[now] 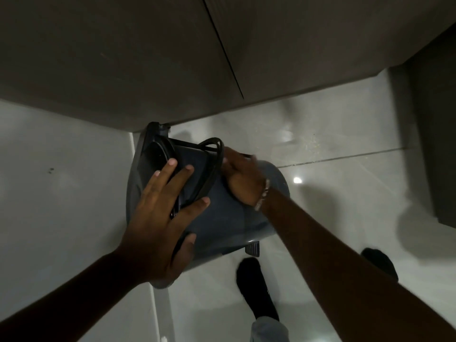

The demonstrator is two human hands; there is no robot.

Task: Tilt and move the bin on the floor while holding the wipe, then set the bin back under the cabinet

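Note:
A dark grey pedal bin [217,218] stands on the pale tiled floor, its lid [148,156] raised at the far side. A black wire handle [209,164] of the inner bucket sticks up across the opening. My left hand [162,211] lies spread with straight fingers over the bin's left rim and the lid's underside. My right hand [243,178], with a beaded bracelet on the wrist, reaches into the opening beside the handle; its fingers are curled and blurred, and what they touch is hidden.
A grey cabinet front [123,58] with a door seam rises just behind the bin. A white wall [61,181] runs on the left. My feet in black socks [256,287] stand by the bin's pedal [253,248]. A dark cabinet [434,144] stands at right.

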